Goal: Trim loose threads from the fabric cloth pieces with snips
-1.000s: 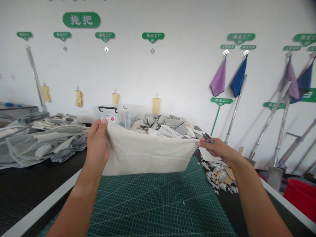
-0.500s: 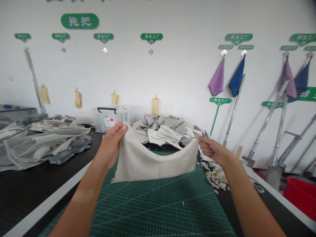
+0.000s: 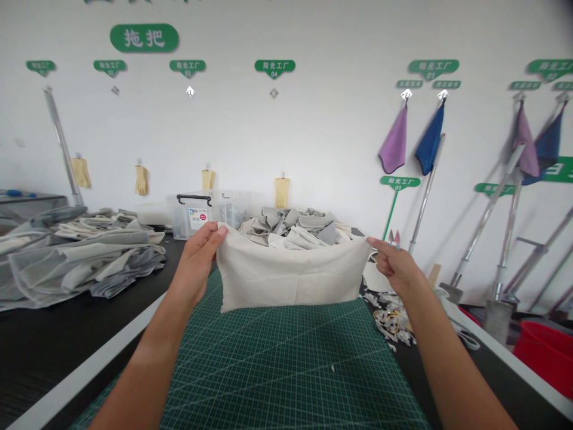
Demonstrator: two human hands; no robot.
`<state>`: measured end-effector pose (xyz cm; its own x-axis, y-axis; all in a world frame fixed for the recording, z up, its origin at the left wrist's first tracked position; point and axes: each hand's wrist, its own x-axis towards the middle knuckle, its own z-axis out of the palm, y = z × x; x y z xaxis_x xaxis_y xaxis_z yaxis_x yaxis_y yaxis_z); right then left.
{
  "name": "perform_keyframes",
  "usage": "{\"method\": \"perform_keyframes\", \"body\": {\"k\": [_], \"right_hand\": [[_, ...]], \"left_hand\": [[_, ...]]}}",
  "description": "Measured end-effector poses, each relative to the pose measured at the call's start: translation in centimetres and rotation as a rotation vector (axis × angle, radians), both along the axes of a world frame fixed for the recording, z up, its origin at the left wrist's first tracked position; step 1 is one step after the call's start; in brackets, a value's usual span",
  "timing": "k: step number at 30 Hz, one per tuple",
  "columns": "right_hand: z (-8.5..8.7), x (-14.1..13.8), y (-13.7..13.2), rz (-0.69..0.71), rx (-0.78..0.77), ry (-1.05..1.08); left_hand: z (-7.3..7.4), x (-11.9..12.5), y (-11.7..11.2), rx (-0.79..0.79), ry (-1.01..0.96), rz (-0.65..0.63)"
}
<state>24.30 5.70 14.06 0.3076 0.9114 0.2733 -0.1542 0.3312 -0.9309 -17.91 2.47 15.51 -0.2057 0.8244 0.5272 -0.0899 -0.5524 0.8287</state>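
Note:
I hold a cream cloth piece [image 3: 290, 275] up over the far part of a green cutting mat [image 3: 286, 364]. My left hand [image 3: 197, 263] pinches its upper left corner. My right hand [image 3: 396, 266] grips the upper right corner and also holds small snips [image 3: 394, 237], whose tips point up. The cloth hangs nearly taut between both hands, its lower edge just above the mat.
A heap of grey and cream cloth pieces [image 3: 295, 230] lies behind the mat. More folded fabric [image 3: 76, 257] is stacked at the left. A clear plastic box [image 3: 201, 212] stands at the back. Fabric scraps [image 3: 394, 316] lie right of the mat; a red bin [image 3: 544, 358] and mop poles stand at the right.
My left hand moved right, bringing the cloth's corners closer; the cloth sagged, then was pulled taut again. My right hand tilted so the snips point up.

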Motion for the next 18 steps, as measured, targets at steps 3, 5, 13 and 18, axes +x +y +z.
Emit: {"method": "perform_keyframes", "body": {"k": [3, 5, 13, 18], "right_hand": [[0.4, 0.5, -0.3, 0.059, 0.008, 0.007], [0.6, 0.8, -0.3, 0.133, -0.009, 0.013], [0.2, 1.2, 0.0, 0.318, -0.088, 0.022], [-0.3, 0.8, 0.1, 0.224, -0.112, -0.045]], "left_hand": [[-0.2, -0.1, 0.0, 0.001, 0.02, -0.022], [-0.2, 0.0, 0.0, -0.008, 0.033, -0.029], [-0.1, 0.7, -0.8, -0.03, 0.081, -0.095], [-0.5, 0.7, -0.6, -0.034, 0.087, -0.118]]}}
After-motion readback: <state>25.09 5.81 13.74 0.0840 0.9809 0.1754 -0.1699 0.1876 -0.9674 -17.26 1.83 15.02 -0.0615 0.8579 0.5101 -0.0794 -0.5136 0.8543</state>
